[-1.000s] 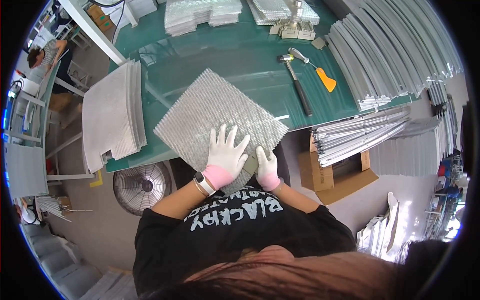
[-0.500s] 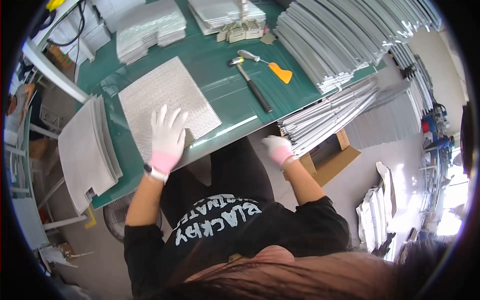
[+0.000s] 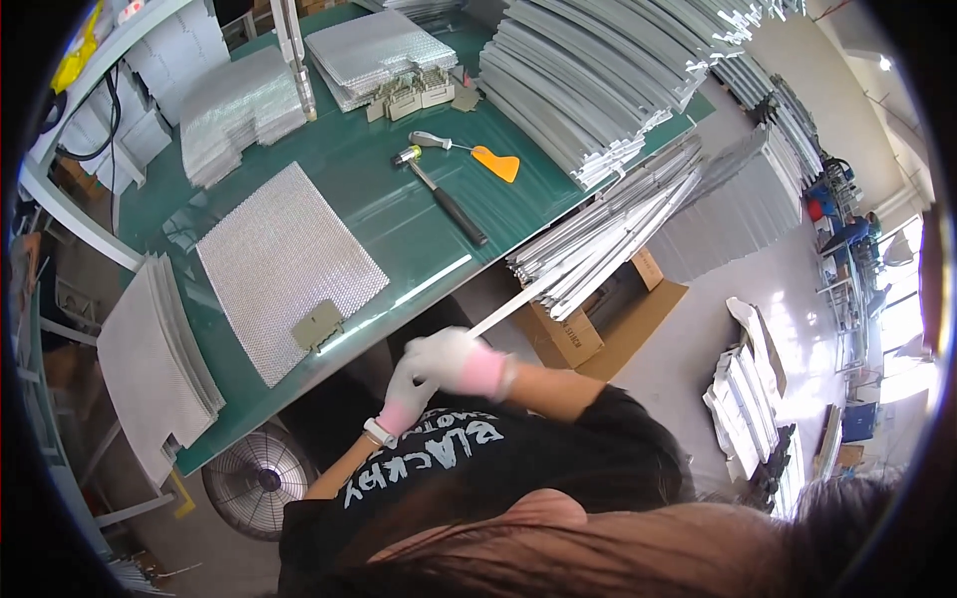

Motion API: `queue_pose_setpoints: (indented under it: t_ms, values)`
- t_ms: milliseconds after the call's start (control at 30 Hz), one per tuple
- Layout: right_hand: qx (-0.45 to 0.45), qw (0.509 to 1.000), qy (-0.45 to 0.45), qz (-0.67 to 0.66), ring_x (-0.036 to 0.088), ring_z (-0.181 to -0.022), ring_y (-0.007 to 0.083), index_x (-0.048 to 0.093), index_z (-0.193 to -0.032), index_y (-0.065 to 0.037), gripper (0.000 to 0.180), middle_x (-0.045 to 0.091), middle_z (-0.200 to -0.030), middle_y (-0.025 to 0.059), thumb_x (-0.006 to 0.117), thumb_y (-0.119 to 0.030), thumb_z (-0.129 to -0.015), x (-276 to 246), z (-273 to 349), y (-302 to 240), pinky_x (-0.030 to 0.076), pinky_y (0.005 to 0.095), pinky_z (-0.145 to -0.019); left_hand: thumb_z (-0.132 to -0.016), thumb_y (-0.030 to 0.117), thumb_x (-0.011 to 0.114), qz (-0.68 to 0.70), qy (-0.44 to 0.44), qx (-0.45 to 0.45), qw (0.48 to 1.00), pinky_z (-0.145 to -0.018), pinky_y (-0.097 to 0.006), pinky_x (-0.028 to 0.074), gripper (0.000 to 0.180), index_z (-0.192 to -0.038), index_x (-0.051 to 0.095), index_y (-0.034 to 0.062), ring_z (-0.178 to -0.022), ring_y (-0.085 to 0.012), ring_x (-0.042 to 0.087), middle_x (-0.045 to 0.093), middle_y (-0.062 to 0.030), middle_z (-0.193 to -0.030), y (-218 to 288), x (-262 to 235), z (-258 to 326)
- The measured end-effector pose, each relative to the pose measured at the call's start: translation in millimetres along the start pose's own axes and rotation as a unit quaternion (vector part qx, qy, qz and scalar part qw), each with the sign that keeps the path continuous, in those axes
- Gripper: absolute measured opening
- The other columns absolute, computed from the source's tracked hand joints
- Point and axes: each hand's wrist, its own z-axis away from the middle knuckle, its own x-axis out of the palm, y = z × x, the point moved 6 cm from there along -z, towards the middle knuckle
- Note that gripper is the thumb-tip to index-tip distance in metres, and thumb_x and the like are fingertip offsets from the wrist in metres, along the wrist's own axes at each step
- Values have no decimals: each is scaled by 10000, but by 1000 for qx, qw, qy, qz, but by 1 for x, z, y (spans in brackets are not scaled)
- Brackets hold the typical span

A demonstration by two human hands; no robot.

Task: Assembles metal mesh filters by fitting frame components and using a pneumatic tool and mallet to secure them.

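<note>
My right hand point(image 3: 457, 362), in a white glove with a pink cuff, is closed around the near end of a long, thin metal strip point(image 3: 510, 303). The strip slants up to the right toward a bundle of similar strips point(image 3: 608, 234) beside the table. Against the right hand, in front of my body, is my gloved left hand point(image 3: 403, 395); its fingers look closed and are partly covered by the right. On the green table point(image 3: 389, 234) lies a silvery mesh sheet point(image 3: 287, 264), with a small khaki plate point(image 3: 317, 326) on its near edge.
A hammer point(image 3: 454, 209), a grey-handled tool point(image 3: 431, 142) and an orange blade point(image 3: 495, 163) lie on the table. Stacked grey panels point(image 3: 588, 85) stand at far right, pale sheets point(image 3: 155, 369) at left. An open carton point(image 3: 638, 324) and a fan point(image 3: 261, 478) are below.
My left hand has left the mesh sheet and come to my right hand. The right hand has drawn back from the bundle with a strip. The khaki plate now shows fully.
</note>
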Motion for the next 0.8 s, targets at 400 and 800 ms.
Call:
queue_pose_setpoints:
  t_ms: [400, 800]
  values:
    - [-256, 964, 62, -38, 621, -769, 264, 558, -838, -81, 212, 563, -819, 71, 660, -213, -708, 44, -85, -138, 497, 397, -647, -981, 184, 551, 257, 98, -84, 958, -1003, -380, 467, 319, -1246, 509, 12, -1143, -245, 580, 593, -149, -1235, -13, -37, 29]
    - [257, 426, 121, -859, 576, -1113, 276, 570, -1212, 7, 594, 616, -1160, 189, 323, -499, -1022, 84, 25, 38, 456, 434, -990, -1068, 260, 322, 455, 346, 131, 810, -1038, -467, 442, 308, -1208, 480, 36, -1136, -298, 573, 585, -164, -1141, 11, -160, 121]
